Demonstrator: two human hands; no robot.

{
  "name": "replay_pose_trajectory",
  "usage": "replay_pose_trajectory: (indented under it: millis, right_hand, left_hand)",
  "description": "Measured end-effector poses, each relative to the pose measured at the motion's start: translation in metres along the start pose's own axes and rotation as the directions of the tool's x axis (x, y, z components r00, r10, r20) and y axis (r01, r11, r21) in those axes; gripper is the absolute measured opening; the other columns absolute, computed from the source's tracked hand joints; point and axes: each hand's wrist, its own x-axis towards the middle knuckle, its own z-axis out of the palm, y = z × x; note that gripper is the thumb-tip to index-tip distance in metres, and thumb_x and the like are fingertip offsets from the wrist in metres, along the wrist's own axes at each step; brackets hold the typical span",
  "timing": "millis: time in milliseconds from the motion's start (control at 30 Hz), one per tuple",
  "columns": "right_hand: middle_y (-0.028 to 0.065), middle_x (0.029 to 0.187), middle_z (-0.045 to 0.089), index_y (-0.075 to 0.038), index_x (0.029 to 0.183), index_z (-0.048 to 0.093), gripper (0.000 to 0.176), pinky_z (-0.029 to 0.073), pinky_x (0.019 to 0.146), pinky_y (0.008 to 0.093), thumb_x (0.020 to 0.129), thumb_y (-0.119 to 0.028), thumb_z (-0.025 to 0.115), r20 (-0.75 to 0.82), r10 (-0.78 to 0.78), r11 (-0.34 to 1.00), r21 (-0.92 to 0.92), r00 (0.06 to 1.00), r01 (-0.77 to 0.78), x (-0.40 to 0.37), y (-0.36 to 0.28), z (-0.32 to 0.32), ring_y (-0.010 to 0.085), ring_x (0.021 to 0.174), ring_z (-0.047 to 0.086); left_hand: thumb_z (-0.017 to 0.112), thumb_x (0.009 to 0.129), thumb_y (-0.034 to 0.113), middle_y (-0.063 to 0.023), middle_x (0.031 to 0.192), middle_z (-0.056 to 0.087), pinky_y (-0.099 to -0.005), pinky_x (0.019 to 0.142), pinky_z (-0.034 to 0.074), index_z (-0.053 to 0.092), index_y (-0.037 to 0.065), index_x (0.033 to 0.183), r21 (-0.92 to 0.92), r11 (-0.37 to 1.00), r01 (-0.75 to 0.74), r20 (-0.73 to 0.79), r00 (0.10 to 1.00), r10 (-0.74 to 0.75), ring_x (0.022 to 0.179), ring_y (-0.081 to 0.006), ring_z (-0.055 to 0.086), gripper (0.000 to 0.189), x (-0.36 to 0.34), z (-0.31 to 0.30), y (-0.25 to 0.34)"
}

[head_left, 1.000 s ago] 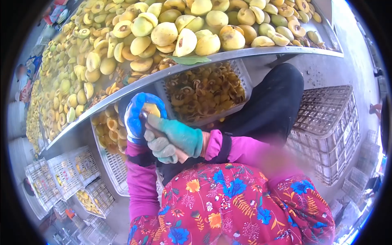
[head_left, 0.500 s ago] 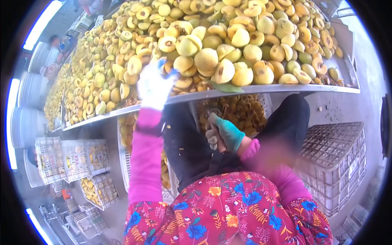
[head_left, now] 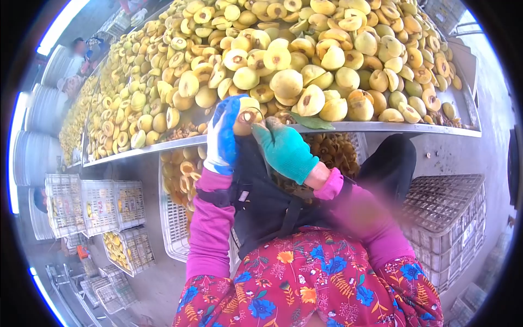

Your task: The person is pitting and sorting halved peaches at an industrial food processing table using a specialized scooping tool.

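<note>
My left hand (head_left: 222,133), in a white and blue glove, grips a halved yellow peach (head_left: 246,116) just over the near edge of the metal table. The cut face, with the pit in its middle, is turned toward my right hand. In a teal glove, my right hand (head_left: 287,148) is closed around a small pitting tool, mostly hidden by the fingers. A thin curved bit of it (head_left: 261,112) seems to lie against the peach. Behind both hands spreads a heap of halved peaches (head_left: 272,57), many with pits showing.
The table's metal rim (head_left: 381,127) runs across in front of me. Beneath it, a white crate (head_left: 173,218) holds peach halves, and brown scraps (head_left: 335,158) fill another container between my knees. An upturned grey crate (head_left: 444,218) stands right; stacked crates (head_left: 101,207) stand left.
My left hand has drawn back from the heap toward me with a peach half in it. My right hand has risen from between my knees to meet it.
</note>
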Motion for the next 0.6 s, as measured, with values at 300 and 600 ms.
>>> replay_pose_trajectory:
  millis: [300,600]
  right_hand:
    - [0.0228,0.065,0.056,0.003,0.085,0.053,0.033,0.043,0.052,0.0422,0.093,-0.028,0.047,-0.035,0.056,0.96,0.277,0.998,-0.044,-0.02,0.015,0.029,0.0391,0.062,0.058]
    - [0.0184,0.07,0.057,0.004,0.092,0.055,0.032,0.043,0.059,0.037,0.096,-0.026,0.043,0.04,0.307,0.888,0.347,0.951,-0.301,-0.025,-0.008,0.02,0.0286,0.064,0.053]
  left_hand:
    - [0.059,0.086,0.041,-0.0091,0.097,0.063,-0.0222,0.07,0.047,0.055,-0.004,0.108,-0.578,0.753,0.315,-0.089,0.893,-0.441,0.078,-0.0107,0.058,0.051,-0.013,0.026,0.0]
    - [0.057,0.089,0.03,-0.0078,0.093,0.063,-0.0224,0.071,0.046,0.059,-0.005,0.099,-0.443,0.842,0.307,-0.053,0.929,-0.367,0.079,-0.0099,0.057,0.036,-0.01,0.034,0.001]
